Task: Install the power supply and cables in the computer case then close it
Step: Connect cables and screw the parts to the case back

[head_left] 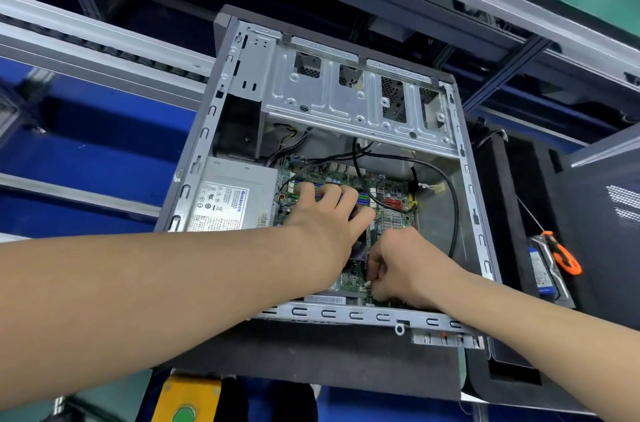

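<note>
The open computer case (479,214) lies on its side with its interior facing up. The grey power supply (232,195) sits inside at the left, label up. The green motherboard (388,200) fills the middle, and black cables (446,186) loop over it to the right. My left hand (329,214) rests on the board with fingers spread over the memory slots. My right hand (394,266) is curled near the board's front edge and pinches a small white connector (367,283). The silver drive cage (346,99) spans the back of the case.
The case rests on a black foam mat (311,356). To the right, a black tray (512,214) holds an orange-handled screwdriver (562,253) and a small blue-labelled part (543,269). A dark side panel (602,224) lies at far right. A yellow box with a green button (187,401) sits below.
</note>
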Motion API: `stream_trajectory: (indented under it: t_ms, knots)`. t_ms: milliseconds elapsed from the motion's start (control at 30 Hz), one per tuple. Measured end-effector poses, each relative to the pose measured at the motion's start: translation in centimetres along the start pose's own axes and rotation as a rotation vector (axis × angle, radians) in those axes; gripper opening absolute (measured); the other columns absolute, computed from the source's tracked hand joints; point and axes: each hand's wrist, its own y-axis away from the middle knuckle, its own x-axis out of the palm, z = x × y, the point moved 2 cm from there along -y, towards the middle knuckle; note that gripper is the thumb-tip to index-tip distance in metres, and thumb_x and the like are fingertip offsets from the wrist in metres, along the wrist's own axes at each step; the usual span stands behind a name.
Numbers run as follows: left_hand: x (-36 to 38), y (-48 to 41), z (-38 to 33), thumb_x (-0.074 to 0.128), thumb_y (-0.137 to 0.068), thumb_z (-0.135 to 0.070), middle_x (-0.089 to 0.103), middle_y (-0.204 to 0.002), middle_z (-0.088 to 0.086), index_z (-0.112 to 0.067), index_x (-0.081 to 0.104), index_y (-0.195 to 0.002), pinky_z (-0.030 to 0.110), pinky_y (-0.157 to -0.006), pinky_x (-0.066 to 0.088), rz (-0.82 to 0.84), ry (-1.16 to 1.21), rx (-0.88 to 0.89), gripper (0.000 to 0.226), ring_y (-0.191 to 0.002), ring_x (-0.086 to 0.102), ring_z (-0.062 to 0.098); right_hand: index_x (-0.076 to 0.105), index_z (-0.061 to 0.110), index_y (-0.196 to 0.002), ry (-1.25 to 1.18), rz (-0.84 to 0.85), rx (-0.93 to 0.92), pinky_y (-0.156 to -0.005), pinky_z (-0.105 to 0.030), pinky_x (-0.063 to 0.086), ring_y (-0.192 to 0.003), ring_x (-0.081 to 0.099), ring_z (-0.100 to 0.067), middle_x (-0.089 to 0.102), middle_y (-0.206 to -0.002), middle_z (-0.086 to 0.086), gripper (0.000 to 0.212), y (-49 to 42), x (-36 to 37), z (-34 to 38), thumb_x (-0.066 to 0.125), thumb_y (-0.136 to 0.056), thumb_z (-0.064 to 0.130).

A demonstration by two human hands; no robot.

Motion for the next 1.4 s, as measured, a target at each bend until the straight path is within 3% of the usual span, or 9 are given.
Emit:
stream_trajectory:
  t_ms: [367, 500, 600, 833, 1000, 1400]
  knots:
    - [-0.58, -0.05, 0.09, 0.074, -0.081, -0.027, 0.013, -0.151, 0.019, -0.02, 0.008, -0.146, 0.064, -0.104, 0.026, 0.039, 0.018, 0.002, 0.093, -0.139, 0.019, 0.04, 0.085, 0.022, -0.091, -0.077, 0.002, -0.022, -0.058, -0.011, 0.045, -0.062, 0.061, -0.004, 0.069, -0.069, 0.01, 0.017, 0.19, 0.13, -0.21, 0.084, -0.075, 0.016]
    - [-0.56, 0.03, 0.06, 0.073, -0.081, -0.026, 0.015, -0.149, 0.02, -0.02, 0.01, -0.145, 0.063, -0.103, 0.028, 0.03, 0.021, 0.004, 0.09, -0.136, 0.022, 0.04, 0.085, 0.022, -0.089, -0.04, -0.005, -0.015, -0.06, -0.014, 0.047, -0.066, 0.064, -0.006, 0.069, -0.069, 0.011, 0.014, 0.31, -0.01, -0.03, 0.082, -0.076, 0.017]
    - [-0.46, 0.14, 0.07, 0.071, -0.08, -0.024, 0.018, -0.145, 0.019, -0.02, 0.009, -0.141, 0.061, -0.101, 0.028, 0.008, 0.024, 0.006, 0.087, -0.132, 0.024, 0.039, 0.084, 0.021, -0.086, 0.001, 0.016, -0.019, -0.055, -0.009, 0.041, -0.067, 0.062, -0.006, 0.067, -0.067, 0.011, 0.013, 0.33, 0.03, 0.19, 0.08, -0.075, 0.017]
    - [-0.64, 0.31, 0.1, 0.071, -0.081, -0.023, 0.017, -0.146, 0.02, -0.02, 0.01, -0.143, 0.062, -0.102, 0.029, 0.011, 0.027, 0.018, 0.088, -0.133, 0.024, 0.039, 0.084, 0.02, -0.09, 0.041, 0.055, -0.033, -0.065, -0.017, 0.046, -0.068, 0.061, -0.007, 0.069, -0.071, 0.008, 0.016, 0.28, 0.03, 0.49, 0.077, -0.077, 0.016]
    - [-0.78, 0.33, 0.08, 0.071, -0.082, -0.023, 0.017, -0.145, 0.019, -0.02, 0.01, -0.144, 0.061, -0.102, 0.029, 0.015, 0.036, 0.02, 0.087, -0.133, 0.023, 0.039, 0.085, 0.02, -0.096, 0.056, 0.074, -0.046, -0.077, -0.024, 0.058, -0.074, 0.065, -0.01, 0.078, -0.083, 0.001, 0.02, 0.22, 0.03, 0.5, 0.076, -0.079, 0.014]
    - [-0.87, 0.25, 0.14, 0.073, -0.078, -0.021, 0.017, -0.144, 0.019, -0.021, 0.01, -0.143, 0.061, -0.102, 0.028, 0.051, 0.043, 0.02, 0.091, -0.134, 0.022, 0.04, 0.085, 0.023, -0.098, 0.071, 0.032, -0.084, -0.081, -0.025, 0.057, -0.085, 0.07, -0.012, 0.079, -0.089, 0.002, 0.012, -0.02, 0.54, -0.17, 0.079, -0.087, 0.024]
